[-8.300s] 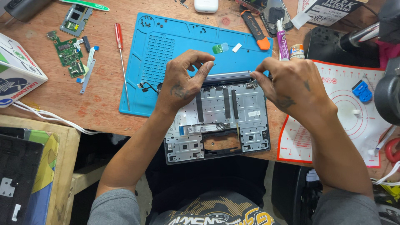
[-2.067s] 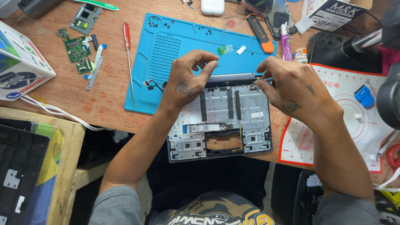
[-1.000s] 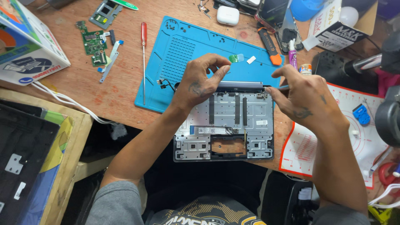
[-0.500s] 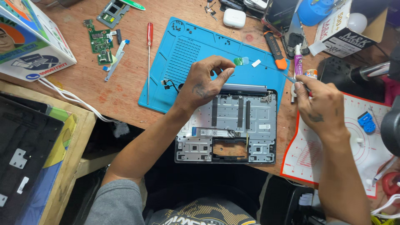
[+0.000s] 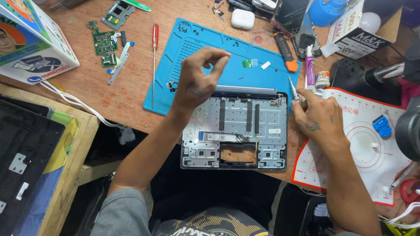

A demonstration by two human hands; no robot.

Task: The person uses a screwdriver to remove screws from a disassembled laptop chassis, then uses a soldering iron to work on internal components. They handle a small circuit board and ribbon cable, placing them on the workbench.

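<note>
A grey laptop bottom chassis (image 5: 236,114) lies open-side up at the near table edge, its far end resting on a blue work mat (image 5: 205,43). My left hand (image 5: 197,83) hovers over the chassis's far left corner. Its thumb and forefinger curl toward each other in a pinch, and I cannot make out anything between them. My right hand (image 5: 318,119) rests at the chassis's right edge and grips a thin metal screwdriver (image 5: 293,89), whose tip points up and away near the right hinge.
A red screwdriver (image 5: 154,43), a green circuit board (image 5: 103,43) and a printed box (image 5: 30,43) lie to the left. An earbud case (image 5: 243,18), an orange-handled tool (image 5: 286,52) and a glue tube (image 5: 309,65) sit at the back. A white and red mat (image 5: 367,144) lies to the right.
Both hands came off the chassis's far edge. The left hand lifted with fingers pinched. The right hand moved right and down with the thin screwdriver. The view shifted.
</note>
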